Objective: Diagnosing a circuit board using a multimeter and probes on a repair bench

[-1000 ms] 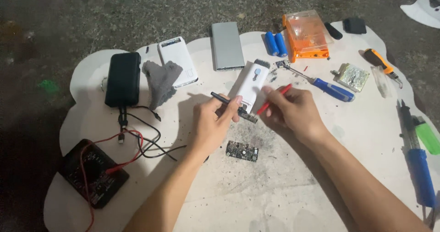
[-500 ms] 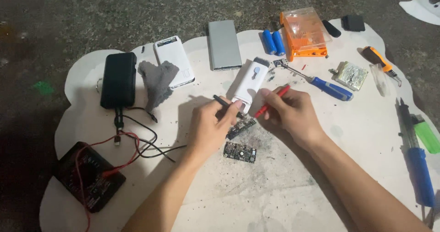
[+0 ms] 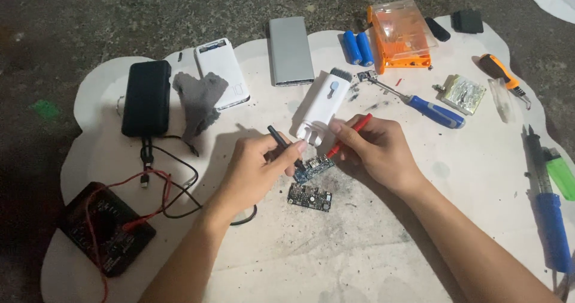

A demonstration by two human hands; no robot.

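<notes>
Circuit board: a small blue circuit board [image 3: 313, 168] sits between the two hands near the middle of the worktop [image 3: 383, 243]; its long axis runs from lower left up to upper right, and whether it rests on the surface or is lifted cannot be told.
Left hand: the left hand [image 3: 254, 171] is closed around a black probe [image 3: 280, 140], which slants from its upper-left end down-right onto the left end of the board.
Right hand: the right hand [image 3: 377, 150] is pinched on a red probe [image 3: 350, 134], which slants from its upper-right end down-left, tip at the board's right end.
Hands together: close, with only the board between their fingertips.
Second board: a dark circuit board [image 3: 309, 196] lies flat just below the blue one, apart from it.
White device: a white oblong device [image 3: 320, 105] lies just above the hands, long axis tilted up to the right.
Meter: a black multimeter [image 3: 106, 228] lies at lower left, with red and black leads [image 3: 162, 189] looping toward the left hand.
Left side: a black power bank [image 3: 147, 97], a grey cloth [image 3: 199, 99] and a white power bank [image 3: 223, 72].
Far side: a grey power bank [image 3: 290, 50], two blue cells [image 3: 358, 47] and an orange box [image 3: 401, 33].
Right side: a blue-handled screwdriver [image 3: 422, 104], and a blue soldering iron [image 3: 548, 216] near the edge.
</notes>
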